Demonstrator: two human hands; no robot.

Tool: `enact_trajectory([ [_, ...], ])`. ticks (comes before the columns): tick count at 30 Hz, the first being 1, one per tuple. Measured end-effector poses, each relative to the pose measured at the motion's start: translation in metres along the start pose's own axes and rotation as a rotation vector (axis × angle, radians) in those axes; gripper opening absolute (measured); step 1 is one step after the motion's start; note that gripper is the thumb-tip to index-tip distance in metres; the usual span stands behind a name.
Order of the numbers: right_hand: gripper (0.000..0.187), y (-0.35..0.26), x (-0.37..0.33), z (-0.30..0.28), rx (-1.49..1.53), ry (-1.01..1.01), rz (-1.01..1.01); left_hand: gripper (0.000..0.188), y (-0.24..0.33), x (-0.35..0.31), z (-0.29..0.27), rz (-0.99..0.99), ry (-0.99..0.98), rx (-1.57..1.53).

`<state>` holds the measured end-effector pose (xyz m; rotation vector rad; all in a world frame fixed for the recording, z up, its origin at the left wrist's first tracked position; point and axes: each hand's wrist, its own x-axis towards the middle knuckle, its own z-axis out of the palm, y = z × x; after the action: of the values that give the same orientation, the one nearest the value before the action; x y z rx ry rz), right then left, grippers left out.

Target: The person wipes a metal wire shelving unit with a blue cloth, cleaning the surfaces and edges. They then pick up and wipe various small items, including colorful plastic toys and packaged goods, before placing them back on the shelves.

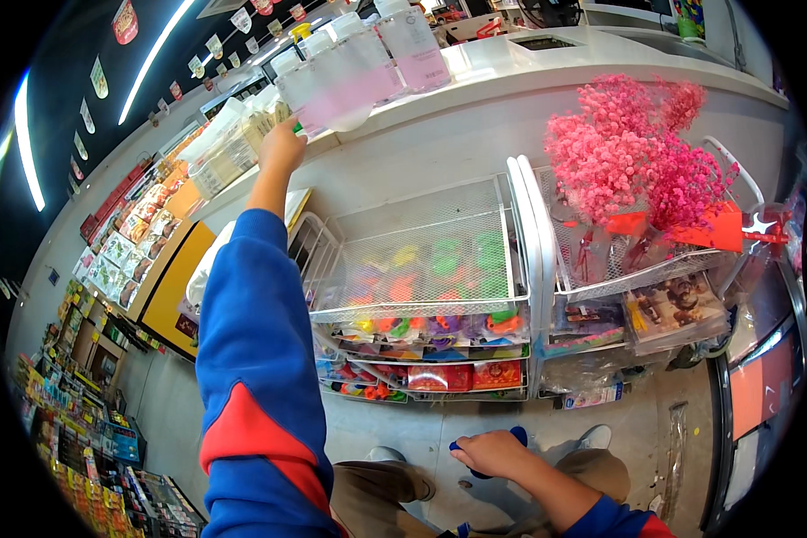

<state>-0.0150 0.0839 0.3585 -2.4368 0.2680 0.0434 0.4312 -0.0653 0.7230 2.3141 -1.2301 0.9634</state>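
My left hand (282,148) reaches out to the counter's edge, beside the leftmost of several clear bottles (412,54) with white caps and pink lower parts. Its fingers are closed, and a small bit of green shows at their tips; what they hold is mostly hidden. A translucent pink-and-white shape (336,94) right by the fingers is smeared. Low in front of my body, my right hand (491,454) is wrapped round a dark blue object (517,435) whose ends stick out on both sides. Its kind does not show.
Below the white counter (502,67) stands a white wire rack (421,269) with an upper mesh basket over colourful packets. Pink dried flowers (619,152) fill a second wire basket at right. A clear plastic container (229,157) sits left of my left hand. Snack shelves (134,242) line the left.
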Motion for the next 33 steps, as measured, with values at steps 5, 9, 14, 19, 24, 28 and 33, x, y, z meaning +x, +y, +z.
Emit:
enact_trajectory([
  [5,0.036,0.001,0.001,-0.005,0.002,0.095,0.022,0.029,0.033,-0.095,-0.058,0.095,0.148,-0.406],
  [9,0.036,0.014,-0.004,-0.013,0.014,0.156,0.092,0.029,0.047,-0.256,-0.077,0.200,0.208,-0.575],
  [14,0.033,-0.003,0.006,-0.013,0.125,0.259,0.072,0.077,0.033,-0.477,-0.026,-0.101,-0.685,-1.214],
  [19,0.029,0.008,0.010,-0.002,0.490,0.455,0.143,0.084,0.097,-0.540,0.011,0.058,-0.927,-1.245],
  [24,0.028,0.011,0.013,-0.006,0.944,0.545,0.206,0.043,0.076,-0.510,0.031,-0.444,-0.943,-1.688],
  [28,0.025,0.015,0.013,-0.018,1.121,0.538,0.289,0.040,0.074,-0.442,0.037,-0.848,-0.745,-1.779],
  [33,0.027,0.004,0.021,-0.024,1.150,0.503,0.307,0.048,0.084,-0.422,0.064,-1.086,-0.644,-2.056],
])
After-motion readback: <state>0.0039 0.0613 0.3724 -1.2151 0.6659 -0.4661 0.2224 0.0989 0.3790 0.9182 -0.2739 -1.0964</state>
